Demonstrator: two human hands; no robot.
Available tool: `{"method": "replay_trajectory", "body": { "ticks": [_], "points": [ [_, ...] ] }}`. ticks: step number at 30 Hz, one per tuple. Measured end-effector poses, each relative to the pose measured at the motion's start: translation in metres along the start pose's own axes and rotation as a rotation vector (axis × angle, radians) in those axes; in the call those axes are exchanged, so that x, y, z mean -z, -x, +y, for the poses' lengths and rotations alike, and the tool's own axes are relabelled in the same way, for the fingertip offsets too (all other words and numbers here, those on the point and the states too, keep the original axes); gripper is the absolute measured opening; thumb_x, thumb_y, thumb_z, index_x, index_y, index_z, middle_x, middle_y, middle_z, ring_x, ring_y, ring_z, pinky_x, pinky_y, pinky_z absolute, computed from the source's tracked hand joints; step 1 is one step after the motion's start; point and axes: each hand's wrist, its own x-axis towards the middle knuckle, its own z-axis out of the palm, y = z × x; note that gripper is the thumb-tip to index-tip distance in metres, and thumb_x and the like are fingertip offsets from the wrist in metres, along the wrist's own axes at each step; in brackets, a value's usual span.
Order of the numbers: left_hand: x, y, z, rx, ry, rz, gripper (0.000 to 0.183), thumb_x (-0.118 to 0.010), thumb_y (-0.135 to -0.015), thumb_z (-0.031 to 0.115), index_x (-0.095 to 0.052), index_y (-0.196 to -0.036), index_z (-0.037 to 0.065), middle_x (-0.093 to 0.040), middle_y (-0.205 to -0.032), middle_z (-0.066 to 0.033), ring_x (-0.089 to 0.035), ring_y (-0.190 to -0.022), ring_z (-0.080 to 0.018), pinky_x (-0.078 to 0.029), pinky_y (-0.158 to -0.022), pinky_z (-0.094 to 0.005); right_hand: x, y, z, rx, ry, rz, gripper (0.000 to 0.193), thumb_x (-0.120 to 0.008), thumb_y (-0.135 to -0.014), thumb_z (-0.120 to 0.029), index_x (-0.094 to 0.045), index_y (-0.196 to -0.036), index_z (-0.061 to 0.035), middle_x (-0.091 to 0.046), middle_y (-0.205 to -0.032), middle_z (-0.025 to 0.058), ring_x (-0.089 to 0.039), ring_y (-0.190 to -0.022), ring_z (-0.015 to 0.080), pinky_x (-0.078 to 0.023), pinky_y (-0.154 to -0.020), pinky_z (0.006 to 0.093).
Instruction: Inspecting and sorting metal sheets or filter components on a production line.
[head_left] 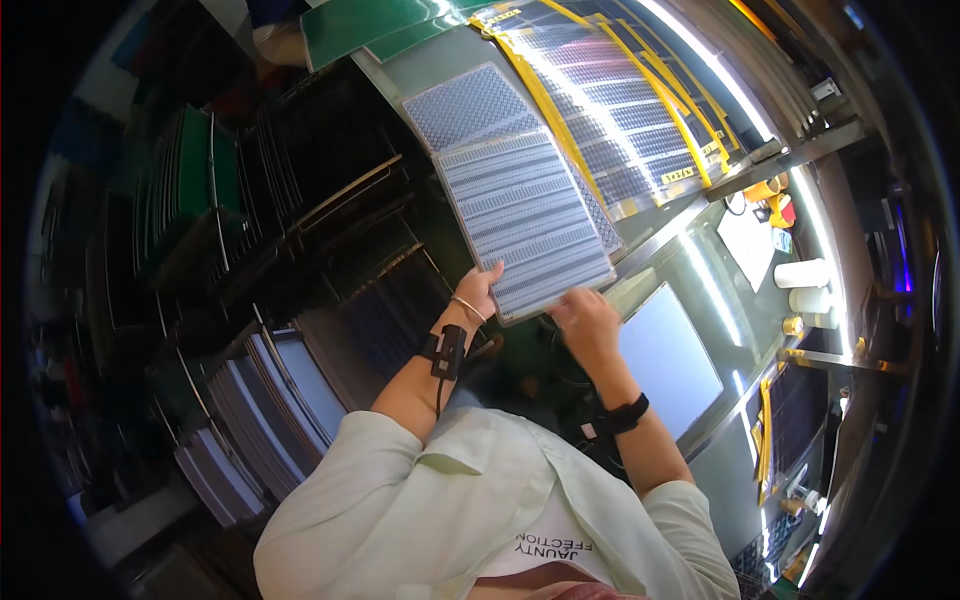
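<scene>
A thin rectangular panel (530, 215) with rows of fine grey and white pattern, likely a circuit board panel, is held out in front of me at a slant. My left hand (479, 291) grips its near left side, thumb on top and the other fingers hidden underneath. At the near edge, toward the right corner, my right hand (588, 324) is closed with its fingers curled on the rim; they are slightly blurred. Past the panel's far end, a second patterned sheet (470, 105) lies on the table, partly covered by the panel.
Patterned films edged in yellow tape (610, 100) lie at the far right. A plain white panel (663, 360) rests on the bench beside my right forearm. Racks of green boards (185, 190) and grey panels (265, 405) stand to the left. White rolls (803, 274) sit under the lamp.
</scene>
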Motion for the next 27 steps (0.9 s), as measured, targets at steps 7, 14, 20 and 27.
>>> {"method": "replay_trajectory", "body": {
  "ticks": [7,14,20,27],
  "points": [
    [-0.009,0.017,0.003,0.132,0.227,-0.164,0.05,-0.018,-0.097,0.039,-0.031,-0.134,0.007,-0.04,-0.134,-0.0118,-0.039,-0.122,-0.0292,-0.029,-0.103,-0.0455,-0.038,-0.019,-0.022,0.606,0.03,0.077,0.047,-0.071,-0.063,-0.036,-0.052,-0.092,-0.0042,-0.047,-0.124,0.018,-0.045,-0.115,0.0361,-0.039,-0.095,0.0401],
    [-0.022,0.025,0.018,0.196,0.341,-0.238,0.068,-0.016,-0.09,0.058,-0.029,-0.136,0.008,-0.036,-0.137,-0.012,-0.033,-0.126,-0.0284,-0.025,-0.105,-0.0454,-0.043,-0.029,-0.01,0.718,0.211,0.091,0.022,-0.061,-0.076,-0.019,-0.052,-0.09,-0.0034,-0.052,-0.116,0.0178,-0.055,-0.103,0.0311,-0.051,-0.071,0.0361],
    [0.046,-0.026,-0.009,-0.083,-0.286,0.261,0.059,-0.051,-0.086,0.049,-0.046,-0.112,-0.004,-0.056,-0.104,-0.0164,-0.058,-0.09,-0.0257,-0.046,-0.082,-0.0405,0.004,-0.055,-0.017,0.0,-0.651,0.146,0.009,-0.049,-0.075,-0.002,-0.056,-0.08,-0.0046,-0.063,-0.082,0.0137,-0.062,-0.074,0.0271,-0.048,-0.059,0.0367],
    [0.024,-0.034,0.006,-0.141,-0.37,0.558,0.041,-0.065,-0.082,0.03,-0.051,-0.096,-0.006,-0.057,-0.088,-0.013,-0.057,-0.075,-0.0231,-0.048,-0.064,-0.0358,0.2,-0.006,-0.01,0.357,-0.059,0.882,0.01,-0.064,-0.071,-0.006,-0.065,-0.079,-0.0119,-0.051,-0.063,0.0058,-0.05,-0.059,0.023,-0.04,-0.058,0.0323]
  ]
}}
